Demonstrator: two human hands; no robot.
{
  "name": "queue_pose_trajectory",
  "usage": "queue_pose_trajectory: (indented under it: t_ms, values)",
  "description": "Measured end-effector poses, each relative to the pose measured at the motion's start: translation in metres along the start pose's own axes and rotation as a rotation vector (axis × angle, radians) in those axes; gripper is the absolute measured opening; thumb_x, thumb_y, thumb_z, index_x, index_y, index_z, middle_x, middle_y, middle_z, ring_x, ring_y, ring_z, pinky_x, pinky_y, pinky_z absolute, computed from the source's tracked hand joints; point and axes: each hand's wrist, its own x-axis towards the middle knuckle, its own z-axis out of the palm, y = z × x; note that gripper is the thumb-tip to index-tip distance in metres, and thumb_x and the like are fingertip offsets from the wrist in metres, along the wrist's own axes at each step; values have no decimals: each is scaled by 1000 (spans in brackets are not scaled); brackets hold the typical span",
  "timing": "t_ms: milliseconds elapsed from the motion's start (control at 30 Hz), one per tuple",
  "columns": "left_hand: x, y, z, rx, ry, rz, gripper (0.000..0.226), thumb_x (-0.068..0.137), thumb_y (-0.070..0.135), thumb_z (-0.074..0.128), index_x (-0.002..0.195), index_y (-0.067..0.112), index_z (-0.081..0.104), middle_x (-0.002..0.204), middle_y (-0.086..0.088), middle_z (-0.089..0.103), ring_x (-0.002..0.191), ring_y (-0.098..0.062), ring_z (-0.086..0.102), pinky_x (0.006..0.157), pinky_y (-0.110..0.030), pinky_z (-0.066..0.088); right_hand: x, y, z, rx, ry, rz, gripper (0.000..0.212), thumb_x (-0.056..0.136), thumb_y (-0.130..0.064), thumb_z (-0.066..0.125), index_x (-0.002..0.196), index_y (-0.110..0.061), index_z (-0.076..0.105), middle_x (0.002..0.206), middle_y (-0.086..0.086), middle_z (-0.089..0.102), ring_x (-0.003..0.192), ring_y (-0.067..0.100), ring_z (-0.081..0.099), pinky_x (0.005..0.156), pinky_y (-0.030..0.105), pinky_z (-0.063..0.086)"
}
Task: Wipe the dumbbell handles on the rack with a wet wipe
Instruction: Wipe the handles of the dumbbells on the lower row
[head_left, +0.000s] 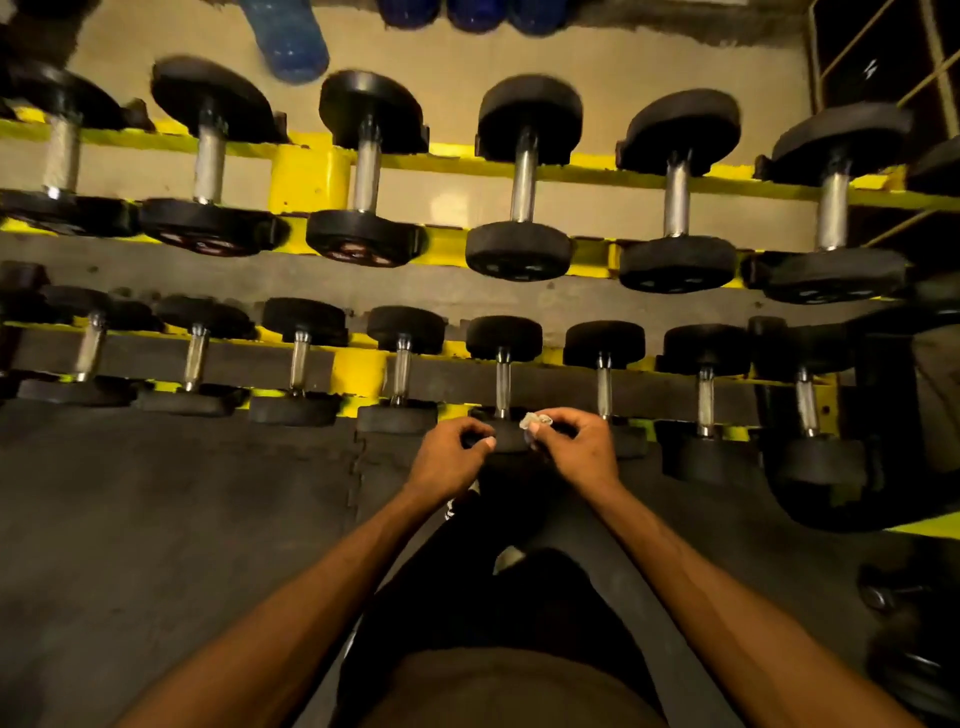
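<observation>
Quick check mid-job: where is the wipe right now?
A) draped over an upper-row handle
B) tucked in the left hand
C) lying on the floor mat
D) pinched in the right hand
D: the small white wipe sits pinched in the fingertips of the right hand, just in front of a lower-row dumbbell. No white shows at the left hand.

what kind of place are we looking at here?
Most likely a gym's free-weights corner: two rows of black dumbbells sit on a yellow rack, with dark rubber mats on the floor. The right hand pinches a small wipe.
</observation>
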Motion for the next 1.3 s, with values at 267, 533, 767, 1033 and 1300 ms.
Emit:
queue_pose_trajectory:
  t_ms: [267, 533, 767, 1033, 1300]
  values:
    - [86, -62, 35, 92, -10, -121, 14, 88, 28, 72, 102, 28, 74, 92, 10, 75, 81, -5, 69, 82, -36, 59, 107, 61, 21, -162, -15, 1, 14, 82, -9, 78, 93, -17, 76, 84, -12, 71, 81, -1, 67, 76, 10, 50]
    - [137, -138, 89, 132, 113, 45, 21, 89, 22, 73, 110, 22, 73, 112, 0, 66, 106, -17, 62, 92, -31, 50, 194, 168, 52, -365, -122, -18, 14, 79, -25, 82, 92, -22, 79, 85, -13, 73, 82, 4, 69, 81, 20, 54]
    - [154, -186, 115, -68, 262, 228, 22, 85, 23, 76, 106, 18, 78, 103, -1, 64, 99, -13, 65, 89, -38, 55, 243, 179, 62, -636, -389, -179, 7, 80, -27, 80, 84, -30, 76, 86, -11, 68, 85, 10, 65, 78, 25, 52]
    - [143, -187, 118, 145, 284, 296, 33, 94, 38, 62, 120, 24, 74, 116, 3, 63, 102, -17, 66, 80, -40, 58, 244, 138, 113, -1343, -562, -616, 12, 89, -16, 61, 95, -12, 71, 100, 11, 70, 95, 33, 66, 74, 31, 45]
    - [128, -194, 125, 454, 264, 454, 43, 99, 27, 55, 140, 15, 60, 142, -13, 56, 122, -27, 56, 87, -34, 55, 255, 138, 82, -1361, -810, -707, 14, 87, -19, 64, 95, -20, 74, 105, 7, 68, 99, 32, 64, 79, 35, 52]
